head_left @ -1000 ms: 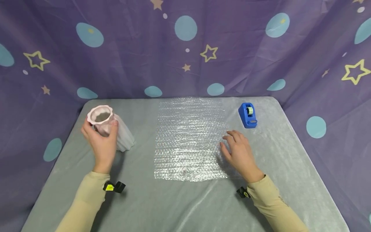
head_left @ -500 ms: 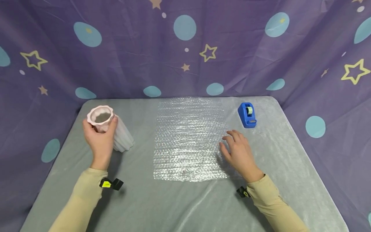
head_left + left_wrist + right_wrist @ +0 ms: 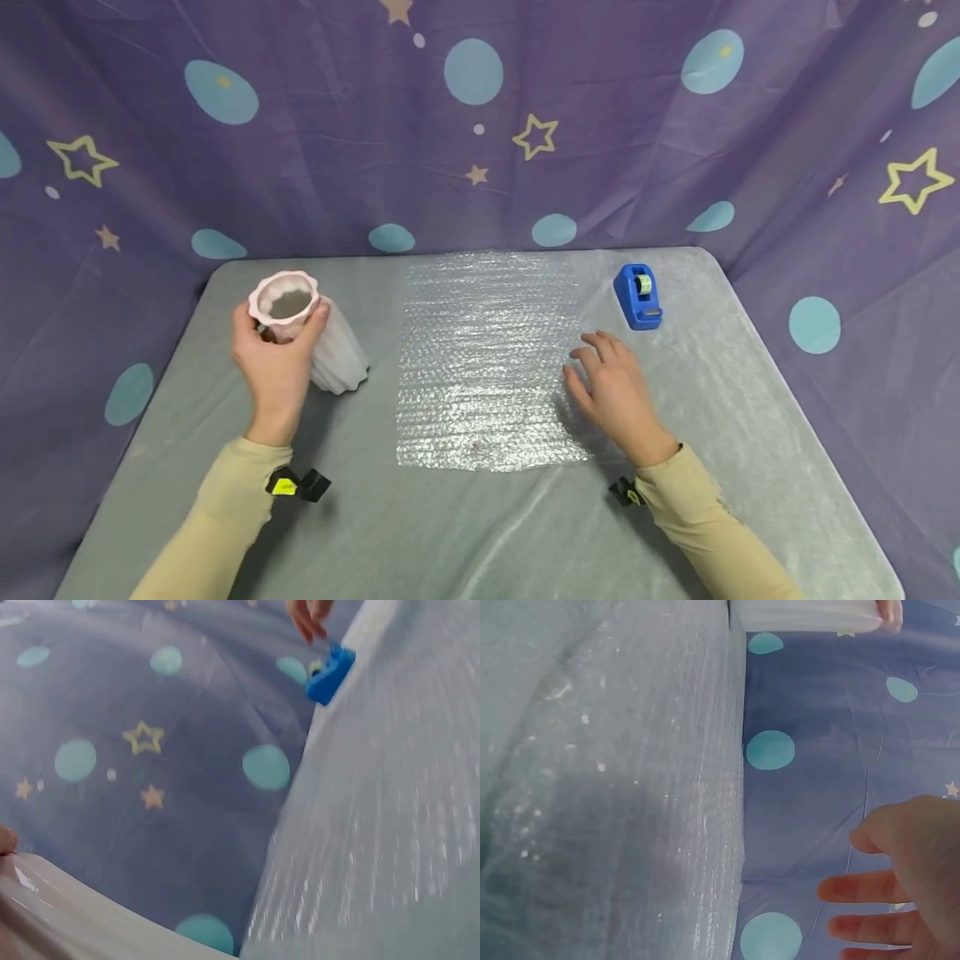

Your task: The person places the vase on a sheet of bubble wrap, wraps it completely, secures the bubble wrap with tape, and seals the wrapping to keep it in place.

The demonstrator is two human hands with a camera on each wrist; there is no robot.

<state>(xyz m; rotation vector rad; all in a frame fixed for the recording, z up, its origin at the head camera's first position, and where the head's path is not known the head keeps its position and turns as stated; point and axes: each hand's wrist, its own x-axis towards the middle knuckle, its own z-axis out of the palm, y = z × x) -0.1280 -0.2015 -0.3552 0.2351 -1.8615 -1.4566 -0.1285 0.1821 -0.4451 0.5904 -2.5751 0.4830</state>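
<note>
My left hand [image 3: 273, 371] grips a pale pink-white fluted vase [image 3: 341, 354] just under its scalloped rim, thumb on the right side. The vase tilts, its open mouth toward me and its base away to the right. In the left wrist view the vase's glossy side [image 3: 90, 915] fills the lower left corner. A sheet of bubble wrap [image 3: 487, 358] lies flat in the middle of the table. Over its right edge hovers my right hand [image 3: 611, 392], fingers spread and loosely bent, holding nothing; the right wrist view shows those fingers [image 3: 866, 889] with nothing between them.
A blue tape dispenser [image 3: 639, 298] with a roll of tape stands at the back right, beyond the right hand. The grey cloth-covered table [image 3: 420, 533] ends at a purple curtain [image 3: 337, 125] with stars and dots behind and at both sides.
My left hand first shifts slightly left, then carries the vase to the right, toward the bubble wrap. The right hand stays nearly in place over the sheet's edge.
</note>
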